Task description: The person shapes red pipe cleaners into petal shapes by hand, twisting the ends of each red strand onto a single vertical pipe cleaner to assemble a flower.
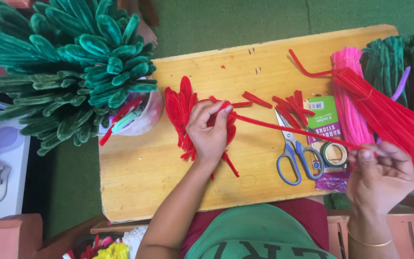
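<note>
A cluster of red folded petals (pixel 182 112) is pinched under the left hand (pixel 208 132) on the wooden bench (pixel 144 168). A long red pipe cleaner (pixel 283 127) is held taut, its far end pinched by the right hand (pixel 379 175). Binding appears under way; winding around the cluster seems called for next.

The stem (pixel 293 128) between my hands is fuzzy red chenille, matt like the petals (pixel 178 108). My board (pixel 144 172) is smooth pale wood. The scissors (pixel 291 148) have shiny metal blades and glossy blue plastic handles. The leaves (pixel 73 62) look velvety green.
</note>
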